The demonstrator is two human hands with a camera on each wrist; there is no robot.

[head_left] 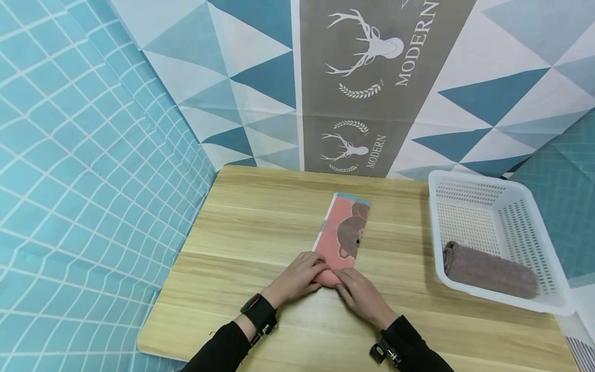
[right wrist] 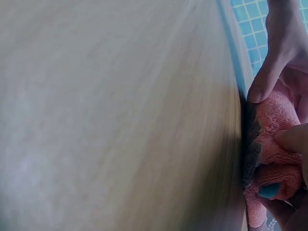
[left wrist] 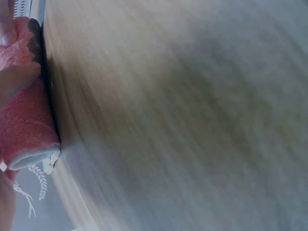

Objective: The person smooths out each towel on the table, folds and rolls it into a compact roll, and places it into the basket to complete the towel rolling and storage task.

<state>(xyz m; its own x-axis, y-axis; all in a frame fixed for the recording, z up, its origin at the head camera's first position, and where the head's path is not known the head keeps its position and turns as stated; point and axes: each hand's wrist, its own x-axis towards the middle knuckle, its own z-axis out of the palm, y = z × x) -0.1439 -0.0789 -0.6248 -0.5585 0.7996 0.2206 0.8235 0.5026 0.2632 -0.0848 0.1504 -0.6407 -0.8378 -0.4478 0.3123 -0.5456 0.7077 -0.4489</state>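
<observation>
A pink towel (head_left: 331, 235) with a brown bear print and a blue end lies lengthwise on the wooden table, folded into a narrow strip. Its near end is rolled up. My left hand (head_left: 295, 276) holds the left side of the roll, and my right hand (head_left: 364, 294) holds the right side. In the left wrist view, a thumb presses on the fuzzy pink roll (left wrist: 29, 120), whose pale spiral end shows. The right wrist view has fingers and thumbs from both sides on the roll (right wrist: 274, 118); a bit of blue shows in its end.
A white plastic basket (head_left: 433, 222) stands at the table's right side, with a rolled grey-brown towel (head_left: 492, 269) inside. Wooden tabletop (head_left: 251, 217) extends left of the pink towel. Patterned cloth hangs behind the table, and a blue checked cloth (head_left: 83, 196) borders the left.
</observation>
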